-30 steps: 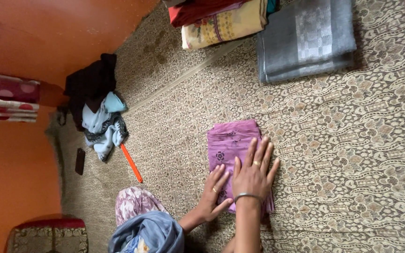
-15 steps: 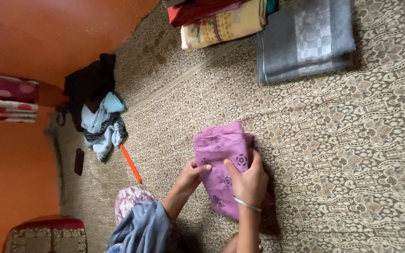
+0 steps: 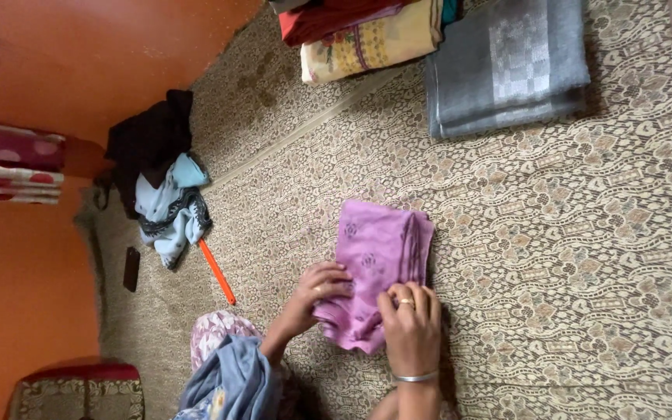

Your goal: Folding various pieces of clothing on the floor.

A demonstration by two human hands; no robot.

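Cloth [image 3: 379, 260], purple with dark flower prints, lies folded on the patterned bed cover [image 3: 585, 257], well short of the grey folded blanket [image 3: 507, 66] and to the right of the orange stick [image 3: 217, 271]. Left hand [image 3: 313, 299] is curled over the cloth's near left edge, fingers closed on the fabric; right hand [image 3: 411, 327] pinches the near right corner, fingers bent tight. By my reading a fold is mid-way, the near end gathered and raised, so the next move calls for laying it flat, edges square.
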